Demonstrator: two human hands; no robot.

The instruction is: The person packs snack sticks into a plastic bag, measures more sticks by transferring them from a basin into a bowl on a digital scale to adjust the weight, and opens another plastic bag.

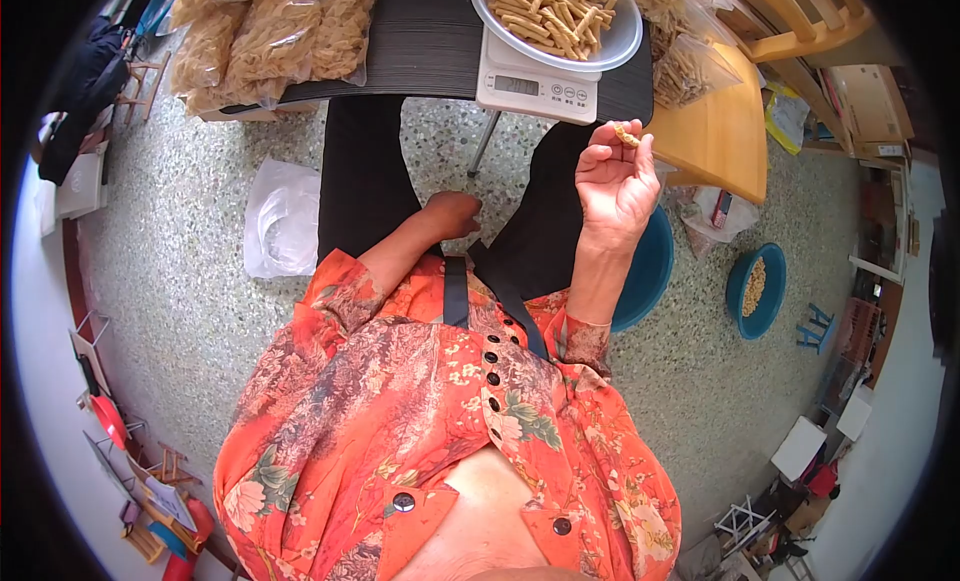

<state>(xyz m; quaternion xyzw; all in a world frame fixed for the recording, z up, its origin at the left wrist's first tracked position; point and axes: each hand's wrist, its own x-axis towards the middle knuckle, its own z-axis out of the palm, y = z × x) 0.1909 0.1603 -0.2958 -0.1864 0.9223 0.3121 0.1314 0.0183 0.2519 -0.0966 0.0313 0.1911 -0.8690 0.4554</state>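
My right hand is raised, palm up, near the front edge of the black table. Its fingertips pinch a small golden twisted snack stick. Just beyond is a white kitchen scale with a lit display, whose digits I cannot read surely. A whitish plastic bowl rests on the scale, filled with brown twisted snack sticks. My left hand is curled into a loose fist between my thighs, back upward. Its fingertips are hidden, so anything inside it does not show.
Clear bags of light-brown snack pieces cover the table's left side. More bagged sticks lie at right by a wooden chair. A teal tub stands below my right forearm, a smaller teal basin farther right. A white plastic bag lies left.
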